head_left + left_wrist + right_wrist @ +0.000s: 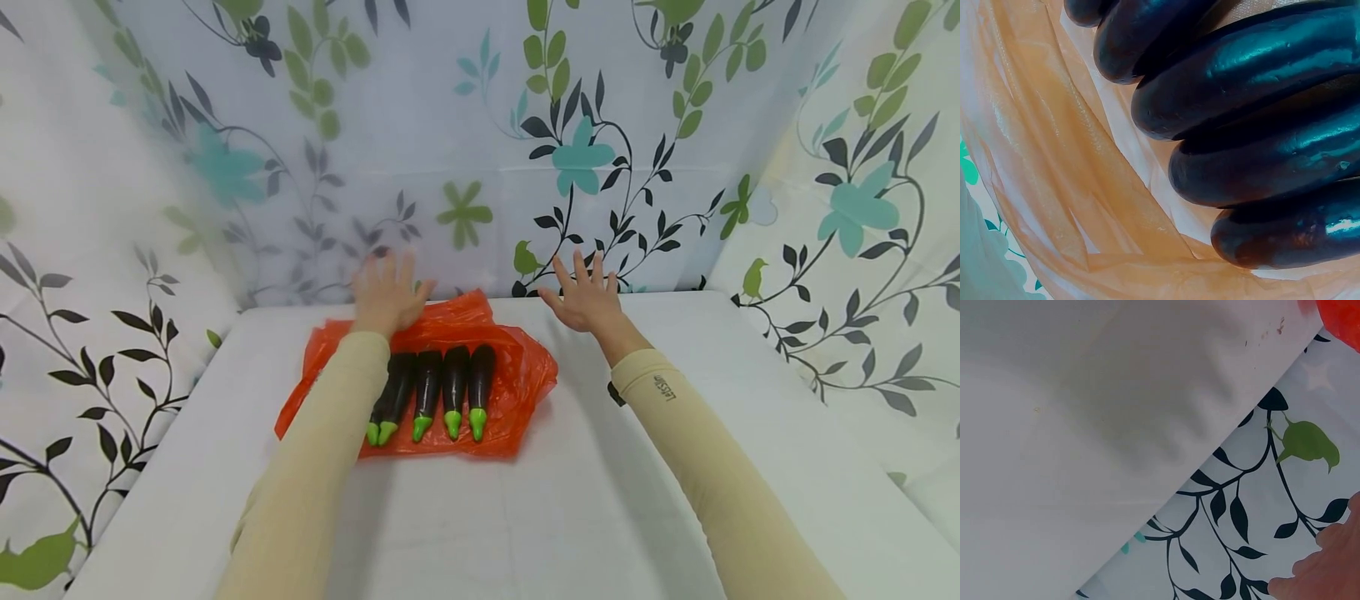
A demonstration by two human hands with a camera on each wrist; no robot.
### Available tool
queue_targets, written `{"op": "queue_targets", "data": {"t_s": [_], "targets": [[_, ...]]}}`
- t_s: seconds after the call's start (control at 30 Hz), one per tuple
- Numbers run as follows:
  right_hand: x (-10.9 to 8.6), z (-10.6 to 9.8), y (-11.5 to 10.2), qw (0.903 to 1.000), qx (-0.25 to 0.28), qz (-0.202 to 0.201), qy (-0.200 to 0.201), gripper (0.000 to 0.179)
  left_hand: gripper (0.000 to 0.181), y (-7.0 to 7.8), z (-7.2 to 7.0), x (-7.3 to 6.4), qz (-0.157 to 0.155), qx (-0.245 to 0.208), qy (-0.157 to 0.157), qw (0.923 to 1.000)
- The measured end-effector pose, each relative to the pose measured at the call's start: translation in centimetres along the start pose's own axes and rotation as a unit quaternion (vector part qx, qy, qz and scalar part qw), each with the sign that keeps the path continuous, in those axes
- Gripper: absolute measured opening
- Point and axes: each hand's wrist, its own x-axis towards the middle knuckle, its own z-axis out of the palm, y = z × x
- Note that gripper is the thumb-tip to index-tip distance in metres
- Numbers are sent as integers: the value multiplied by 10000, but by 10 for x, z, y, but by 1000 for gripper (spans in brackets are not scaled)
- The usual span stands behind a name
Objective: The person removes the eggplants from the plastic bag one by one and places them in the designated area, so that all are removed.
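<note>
Several dark eggplants [455, 383] with green stems lie side by side on a red plastic bag [517, 354], stems toward the near side. Over the bag's far left part my left hand [388, 296] is held with its fingers spread, gripping nothing. The left wrist view shows the eggplants [1254, 169] close up, their rounded ends beside the crumpled bag [1104, 187]. To the right of the bag, my right hand [588, 298] reaches over the table's far edge, fingers apart and holding nothing. Part of that hand [1319, 569] shows at the corner of the right wrist view.
The eggplants and bag rest on a white table [465, 525]. Behind it hangs a curtain [420, 150] with a leaf and flower print, and similar printed cloth [862, 275] runs along both sides. My left sleeve covers the bag's left part.
</note>
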Motion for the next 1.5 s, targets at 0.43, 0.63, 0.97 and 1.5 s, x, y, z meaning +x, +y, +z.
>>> {"op": "queue_targets", "data": {"t_s": [0.43,0.63,0.97,1.5], "targets": [[1,1,-2,9999,-45,-17,-126,74,77,3,-5,-6,-8,-6,-103,9999],[1,2,-2,9998,-100,-23,-158,74,75,7,-11,-14,3,-95,-52,9999],[0,2,-1,9998,-139,-60,-86,74,73,12,-18,-23,44,-32,46,10000],[-47,3,6,9880,1012,-963,659,64,65,11,-25,-51,1486,-310,361,9878]]}}
